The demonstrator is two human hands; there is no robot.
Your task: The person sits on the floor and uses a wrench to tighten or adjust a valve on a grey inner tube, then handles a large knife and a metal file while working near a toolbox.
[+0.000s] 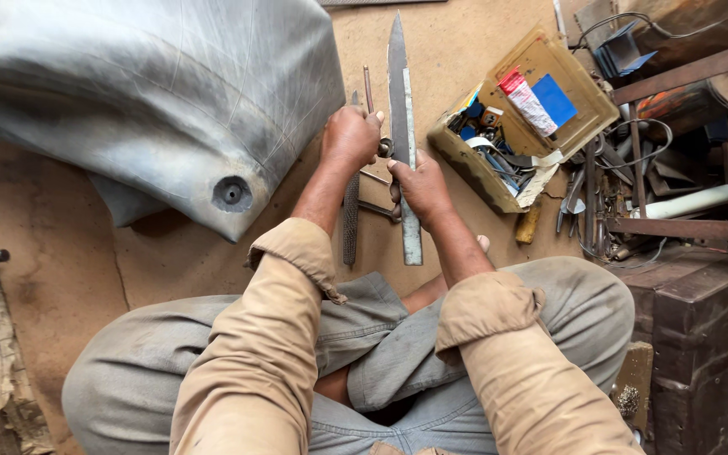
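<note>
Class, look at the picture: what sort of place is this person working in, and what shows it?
Probably a small repair workshop: a long pointed metal blade held in both hands, an open wooden box of small parts, and scattered pliers and metal scrap.

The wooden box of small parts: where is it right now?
In the head view, the wooden box sits on the floor at upper right, just right of the long metal blade, beside scattered tools.

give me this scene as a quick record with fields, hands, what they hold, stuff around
left hand: grips a thin rod, over a rough file
right hand: grips a long pointed metal blade, tip pointing away
posture: seated on the floor, knees apart
left side: large grey rubber tube with a round valve
right side: open wooden box of small parts, loose pliers, metal scrap
</note>
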